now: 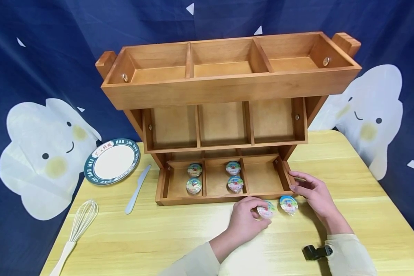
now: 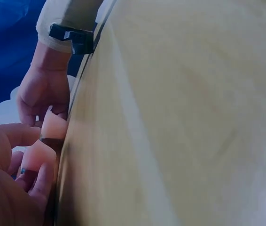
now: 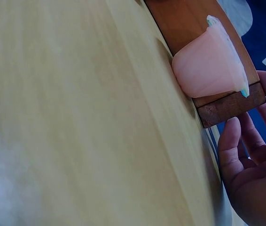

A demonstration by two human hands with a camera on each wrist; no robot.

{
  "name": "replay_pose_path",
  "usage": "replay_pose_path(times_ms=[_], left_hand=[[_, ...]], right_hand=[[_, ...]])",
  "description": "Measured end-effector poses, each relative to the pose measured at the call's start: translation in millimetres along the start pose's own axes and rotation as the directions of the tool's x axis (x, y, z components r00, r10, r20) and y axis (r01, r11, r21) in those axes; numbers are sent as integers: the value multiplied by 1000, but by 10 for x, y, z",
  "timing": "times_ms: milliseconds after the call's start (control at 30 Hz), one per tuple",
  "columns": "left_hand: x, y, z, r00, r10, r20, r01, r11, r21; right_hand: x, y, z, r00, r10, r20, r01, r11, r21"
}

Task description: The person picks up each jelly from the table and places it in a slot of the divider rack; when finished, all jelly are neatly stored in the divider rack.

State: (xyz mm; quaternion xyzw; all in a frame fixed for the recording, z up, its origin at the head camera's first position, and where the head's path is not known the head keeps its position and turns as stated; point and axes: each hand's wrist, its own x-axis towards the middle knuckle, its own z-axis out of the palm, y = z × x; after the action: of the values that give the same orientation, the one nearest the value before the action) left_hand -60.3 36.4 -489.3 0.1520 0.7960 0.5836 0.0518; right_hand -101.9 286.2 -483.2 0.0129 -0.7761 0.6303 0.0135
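Your left hand [image 1: 246, 218] pinches a jelly cup [image 1: 266, 211] between thumb and bent fingers, just outside the tray [image 1: 200, 200] at its 5 o'clock. A loose cup [image 1: 288, 205] stands near at 3 o'clock. Your right hand [image 1: 315, 197], loosely bent and partly spread, rests its fingertips at the tray's 3 o'clock end, probably to steady it. Toward 10 o'clock, 4 stored cups [image 1: 194, 185] sit 2 per compartment, their pairs kept apart by a divider [image 1: 204, 178].
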Motion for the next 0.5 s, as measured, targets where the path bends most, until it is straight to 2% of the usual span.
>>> replay_pose_path(times_ms=[200, 367, 500], left_hand=[[-8, 83, -147, 998, 44, 48, -43, 999, -14], [37, 184, -252, 993, 61, 102, -61, 998, -3], [110, 266, -315, 992, 75, 102, -75, 997, 0]], right_hand=[[-1, -20, -6, 1000, -7, 2, 7, 1000, 13], [-12, -32, -12, 1000, -10, -2, 10, 1000, -6], [-8, -33, -6, 1000, -4, 3, 4, 999, -39]])
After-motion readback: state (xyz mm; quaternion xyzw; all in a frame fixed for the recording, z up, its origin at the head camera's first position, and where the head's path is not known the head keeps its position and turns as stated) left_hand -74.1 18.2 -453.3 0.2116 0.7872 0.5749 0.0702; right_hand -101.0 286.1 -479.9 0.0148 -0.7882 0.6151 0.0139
